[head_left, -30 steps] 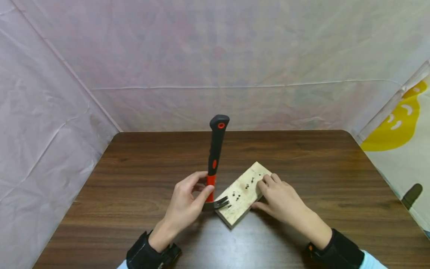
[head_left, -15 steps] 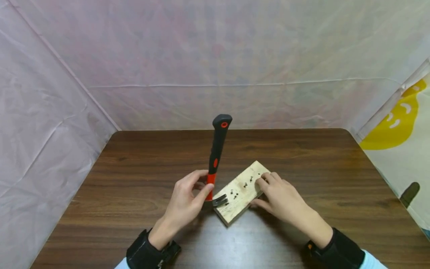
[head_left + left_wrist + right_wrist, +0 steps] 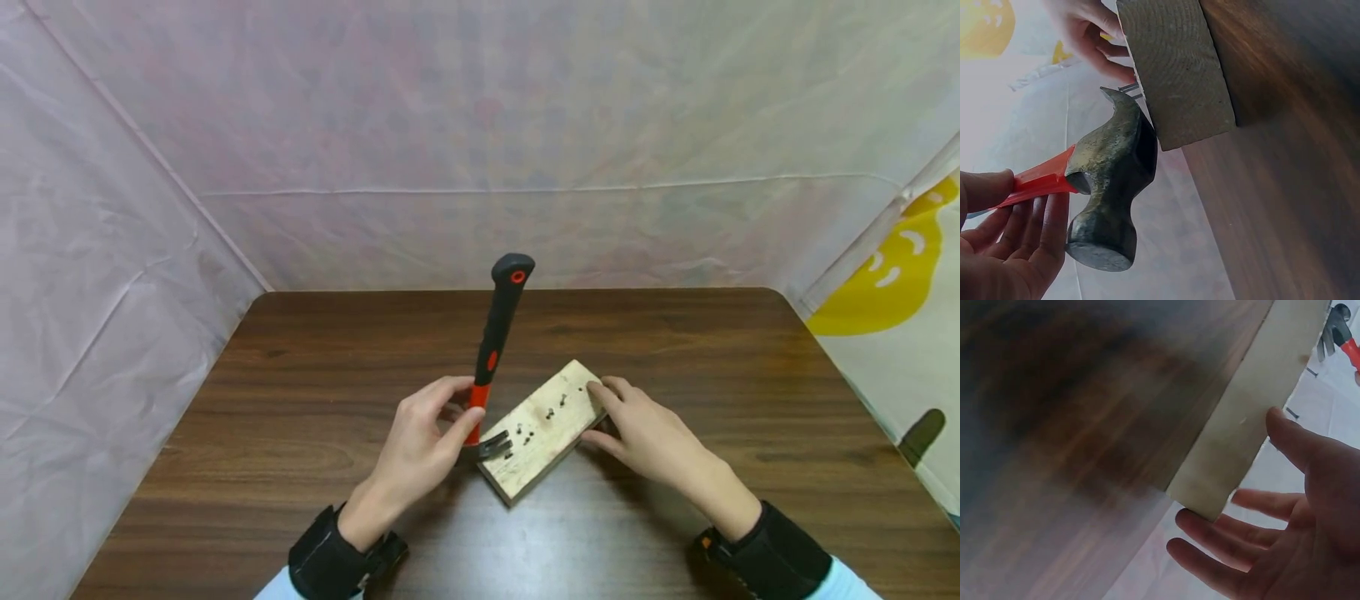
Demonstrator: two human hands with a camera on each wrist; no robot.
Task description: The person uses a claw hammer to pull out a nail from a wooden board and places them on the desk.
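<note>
My left hand (image 3: 423, 437) holds a claw hammer (image 3: 497, 329) low on its red neck, thumb on one side and fingers on the other. The black handle points up, leaning slightly right. The hammer's claw (image 3: 1116, 109) reaches over the left end of a pale wooden block (image 3: 536, 457), close to nails in the left wrist view. Several small nails (image 3: 550, 413) stand in its top face. My right hand (image 3: 652, 433) holds the block's far right end, thumb along the near side (image 3: 1229, 434) and fingers around the corner.
The block lies slantwise on a brown wood-grain table (image 3: 337, 358). A pale sheet (image 3: 480, 150) hangs behind the table's far edge. To the right is a cloth with a yellow print (image 3: 885, 283). Black bands (image 3: 780, 550) circle both wrists.
My right hand has shifted right and back along the block towards its end. The hammer's handle has tipped a little to the right, its claw staying over the block's left end.
</note>
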